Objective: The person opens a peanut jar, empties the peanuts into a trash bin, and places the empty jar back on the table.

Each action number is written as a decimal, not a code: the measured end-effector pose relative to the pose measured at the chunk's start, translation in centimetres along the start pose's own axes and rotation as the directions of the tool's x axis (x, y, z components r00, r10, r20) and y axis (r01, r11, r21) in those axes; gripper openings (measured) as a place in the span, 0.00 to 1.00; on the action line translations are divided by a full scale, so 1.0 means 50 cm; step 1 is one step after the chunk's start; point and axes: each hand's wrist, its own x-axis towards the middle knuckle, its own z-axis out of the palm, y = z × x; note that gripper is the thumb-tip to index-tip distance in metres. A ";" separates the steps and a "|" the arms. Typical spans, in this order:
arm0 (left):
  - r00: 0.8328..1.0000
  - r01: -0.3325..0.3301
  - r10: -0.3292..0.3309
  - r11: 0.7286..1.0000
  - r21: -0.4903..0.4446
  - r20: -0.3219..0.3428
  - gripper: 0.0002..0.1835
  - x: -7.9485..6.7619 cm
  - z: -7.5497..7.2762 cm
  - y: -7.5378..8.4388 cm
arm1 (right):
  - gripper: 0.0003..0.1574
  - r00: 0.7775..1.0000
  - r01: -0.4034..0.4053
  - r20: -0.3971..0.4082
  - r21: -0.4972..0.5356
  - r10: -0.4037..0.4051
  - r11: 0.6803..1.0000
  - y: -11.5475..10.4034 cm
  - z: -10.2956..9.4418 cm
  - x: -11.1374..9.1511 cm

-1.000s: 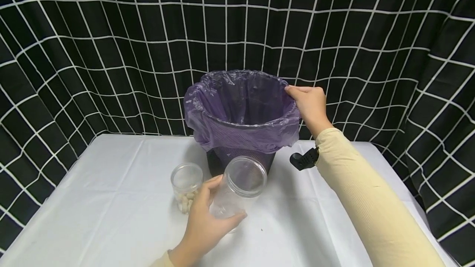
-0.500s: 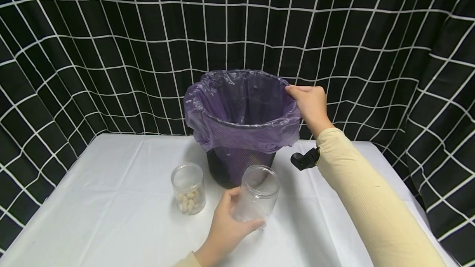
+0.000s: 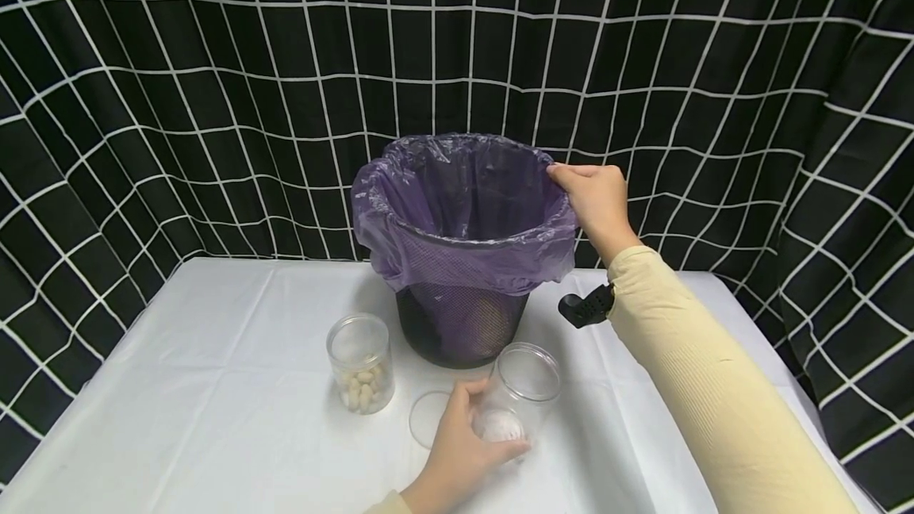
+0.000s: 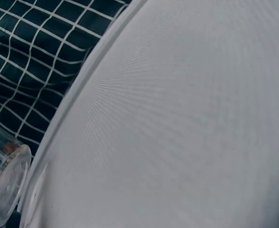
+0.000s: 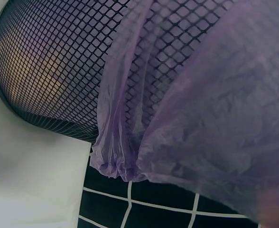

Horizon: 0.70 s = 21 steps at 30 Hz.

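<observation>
In the head view my left hand (image 3: 460, 439) grips a clear plastic jar (image 3: 531, 375), fingers on one side and thumb on the other. The jar is tilted, its mouth up and to the right, and I see nothing inside it; its base (image 4: 11, 187) shows in the left wrist view. Beside the hand, a clear round disc (image 3: 421, 419), like a lid, lies on the table. My right hand (image 3: 596, 201) pinches the rim of a black mesh bin (image 3: 457, 331) lined with a purple plastic bag (image 3: 471, 260). In the right wrist view a blurred fingertip (image 5: 272, 209) touches the bag (image 5: 201, 137).
A second clear jar (image 3: 360, 375), partly filled with pale oblong pieces, stands upright left of the bin. White cloth covers the table (image 3: 214, 387). A black curtain with white grid lines (image 3: 286, 101) encloses the back and sides. Something yellowish (image 5: 44, 71) shows through the mesh.
My left hand has carried the jar right and closer to me, away from the jar of pale pieces. The clear disc has come into view. My right hand stays on the bin's rim.
</observation>
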 end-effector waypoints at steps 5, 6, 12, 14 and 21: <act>1.000 0.005 -0.005 1.000 -0.006 0.019 0.40 -0.003 0.003 0.003 | 0.25 1.000 0.003 -0.008 0.001 -0.003 1.000 0.001 0.000 0.000; 1.000 0.005 -0.004 1.000 -0.009 0.019 0.40 -0.004 0.003 0.004 | 0.25 1.000 -0.001 -0.008 0.000 0.001 1.000 0.002 0.001 -0.001; 0.999 0.018 -0.017 1.000 -0.015 0.029 0.39 -0.009 0.000 0.003 | 0.25 1.000 -0.007 0.002 -0.003 0.007 1.000 0.001 0.002 -0.001; 0.999 0.034 -0.034 0.999 -0.002 0.042 0.39 -0.008 0.000 0.002 | 0.25 1.000 -0.001 0.005 -0.001 0.001 1.000 0.001 0.001 -0.001; 0.997 0.052 -0.055 0.997 0.058 0.057 0.42 -0.004 0.001 0.007 | 0.25 1.000 -0.006 0.002 0.004 0.006 1.000 -0.002 0.001 -0.003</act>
